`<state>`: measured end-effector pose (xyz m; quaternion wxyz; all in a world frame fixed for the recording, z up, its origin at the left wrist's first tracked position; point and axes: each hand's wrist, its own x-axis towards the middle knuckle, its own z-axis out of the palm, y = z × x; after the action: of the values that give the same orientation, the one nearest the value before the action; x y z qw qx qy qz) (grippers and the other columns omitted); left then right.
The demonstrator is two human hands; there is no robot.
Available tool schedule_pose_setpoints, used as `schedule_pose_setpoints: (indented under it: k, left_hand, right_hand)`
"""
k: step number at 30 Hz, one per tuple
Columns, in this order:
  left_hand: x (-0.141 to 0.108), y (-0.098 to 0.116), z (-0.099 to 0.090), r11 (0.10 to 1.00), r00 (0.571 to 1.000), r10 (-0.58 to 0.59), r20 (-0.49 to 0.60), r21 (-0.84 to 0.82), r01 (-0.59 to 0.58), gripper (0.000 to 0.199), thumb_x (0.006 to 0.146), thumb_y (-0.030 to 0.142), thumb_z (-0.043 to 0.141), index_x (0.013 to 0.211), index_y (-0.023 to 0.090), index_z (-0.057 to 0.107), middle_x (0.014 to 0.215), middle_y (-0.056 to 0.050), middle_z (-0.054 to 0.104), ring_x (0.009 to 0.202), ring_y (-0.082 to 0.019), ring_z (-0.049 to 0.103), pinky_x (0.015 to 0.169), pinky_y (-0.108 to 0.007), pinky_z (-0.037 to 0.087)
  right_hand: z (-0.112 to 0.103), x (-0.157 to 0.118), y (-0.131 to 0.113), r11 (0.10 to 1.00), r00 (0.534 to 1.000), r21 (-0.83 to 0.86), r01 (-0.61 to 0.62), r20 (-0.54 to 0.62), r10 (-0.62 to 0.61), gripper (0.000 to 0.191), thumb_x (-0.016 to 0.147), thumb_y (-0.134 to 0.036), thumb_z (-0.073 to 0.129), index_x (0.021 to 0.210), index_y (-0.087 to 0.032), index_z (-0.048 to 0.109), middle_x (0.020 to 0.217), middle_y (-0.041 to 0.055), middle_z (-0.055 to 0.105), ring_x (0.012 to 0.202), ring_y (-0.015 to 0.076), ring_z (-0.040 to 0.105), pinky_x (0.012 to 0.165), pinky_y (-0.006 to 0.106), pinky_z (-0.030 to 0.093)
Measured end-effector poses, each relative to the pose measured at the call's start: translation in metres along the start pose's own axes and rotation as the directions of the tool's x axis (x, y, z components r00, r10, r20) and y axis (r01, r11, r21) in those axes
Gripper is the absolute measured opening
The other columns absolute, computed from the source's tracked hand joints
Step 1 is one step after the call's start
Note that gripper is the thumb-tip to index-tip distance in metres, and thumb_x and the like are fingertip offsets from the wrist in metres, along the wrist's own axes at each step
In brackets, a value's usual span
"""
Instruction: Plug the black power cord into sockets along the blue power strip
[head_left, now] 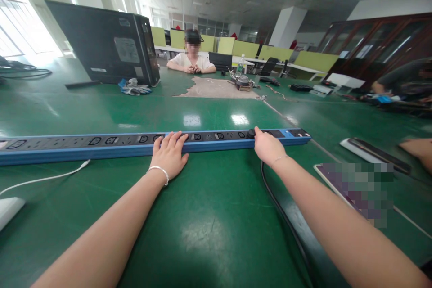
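Observation:
A long blue power strip (216,146) with a black socket face lies across the green table. My left hand (170,155) rests flat on its middle, fingers spread over the top edge. Near the strip's right end, my right hand (268,146) is closed around a black plug (251,133) at one of the sockets. How deep the plug sits in the socket cannot be made out. A black cable (280,207) hangs from beneath my right hand and runs down over the table toward me.
Behind the strip stand a black computer case (111,45) and gloves (134,87). A person (192,56) sits across the table. Right of me lie a tablet-like device (347,193), a dark-and-white slab (374,155) and another person's hand (418,149). A white cable (47,177) lies at left.

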<state>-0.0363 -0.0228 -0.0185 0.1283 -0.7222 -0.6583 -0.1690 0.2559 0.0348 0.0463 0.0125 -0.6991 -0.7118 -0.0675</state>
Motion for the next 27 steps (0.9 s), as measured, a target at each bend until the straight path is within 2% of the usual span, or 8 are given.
schedule_pose_setpoints:
  k: [2,6,10,14,19,22,24,27]
  left_hand:
    - [0.0,0.0,0.001,1.0,1.0,0.003,0.003,0.0,-0.003,0.056,0.081,0.037,0.045,0.135,0.023,0.039,0.142,-0.005,0.042,0.131,-0.026,0.033,0.108,-0.048,0.017]
    - [0.0,0.0,0.002,1.0,1.0,0.009,0.009,0.0,-0.009,0.057,0.081,0.038,0.046,0.135,0.023,0.038,0.142,-0.005,0.042,0.131,-0.026,0.033,0.108,-0.047,0.017]
    - [-0.001,0.0,0.001,1.0,1.0,0.005,0.007,0.0,-0.005,0.057,0.081,0.038,0.045,0.135,0.023,0.038,0.143,-0.005,0.041,0.131,-0.026,0.032,0.108,-0.047,0.017]
    - [-0.001,0.0,-0.001,1.0,1.0,0.008,0.01,-0.01,-0.008,0.057,0.081,0.037,0.045,0.135,0.023,0.039,0.142,-0.005,0.041,0.131,-0.026,0.032,0.109,-0.047,0.017]
    - [0.0,0.0,0.0,1.0,1.0,0.004,0.009,-0.006,-0.004,0.057,0.081,0.038,0.045,0.136,0.023,0.038,0.143,-0.005,0.041,0.131,-0.026,0.032,0.109,-0.047,0.017]
    - [0.0,-0.001,0.001,1.0,1.0,0.003,0.016,-0.006,-0.003,0.057,0.081,0.038,0.045,0.136,0.024,0.038,0.143,-0.005,0.041,0.131,-0.025,0.032,0.109,-0.047,0.017]
    - [0.0,0.0,0.002,1.0,1.0,-0.003,0.015,-0.007,0.003,0.057,0.081,0.038,0.045,0.136,0.025,0.038,0.143,-0.005,0.041,0.131,-0.025,0.032,0.109,-0.047,0.017]
    - [0.0,0.0,0.002,1.0,1.0,-0.009,0.011,-0.009,0.01,0.056,0.081,0.038,0.045,0.135,0.025,0.038,0.142,-0.005,0.041,0.131,-0.025,0.032,0.109,-0.046,0.017]
  right_hand:
    - [0.004,-0.005,-0.003,0.999,0.999,-0.011,-0.032,-0.019,0.032,0.051,0.092,-0.019,0.022,0.142,-0.007,0.029,0.111,0.0226,0.061,0.094,0.0272,0.064,0.079,0.036,0.046]
    - [0.004,-0.003,-0.003,1.0,0.999,-0.013,-0.007,0.043,0.008,0.049,0.091,-0.02,0.027,0.138,-0.01,0.037,0.105,0.0207,0.064,0.097,0.028,0.062,0.081,0.036,0.045]
    - [0.004,-0.003,-0.001,0.999,1.0,-0.047,0.01,-0.001,-0.01,0.05,0.092,-0.02,0.023,0.14,-0.008,0.032,0.108,0.022,0.062,0.095,0.0274,0.063,0.08,0.037,0.045]
    - [0.009,-0.007,-0.005,0.999,0.999,-0.043,-0.03,-0.025,0.029,0.05,0.092,-0.021,0.022,0.14,-0.011,0.033,0.108,0.0205,0.062,0.092,0.0279,0.063,0.077,0.038,0.046]
    - [0.017,-0.012,-0.012,0.988,0.979,0.092,-0.127,-0.148,0.14,0.048,0.093,-0.026,0.025,0.138,-0.018,0.039,0.112,0.0151,0.062,0.093,0.0258,0.063,0.076,0.036,0.047]
    - [0.022,-0.012,-0.013,0.974,0.961,0.181,-0.139,-0.211,0.177,0.045,0.093,-0.029,0.03,0.134,-0.02,0.045,0.114,0.0124,0.063,0.096,0.025,0.062,0.079,0.034,0.047]
    - [0.024,-0.01,-0.012,0.957,0.952,0.242,-0.161,-0.219,0.215,0.044,0.092,-0.033,0.033,0.131,-0.021,0.048,0.109,0.0118,0.065,0.094,0.025,0.063,0.079,0.034,0.046]
    - [0.027,-0.008,-0.012,0.913,0.925,0.307,-0.269,-0.181,0.334,0.046,0.09,-0.04,0.036,0.126,-0.016,0.051,0.097,0.0142,0.067,0.088,0.0273,0.064,0.075,0.035,0.047]
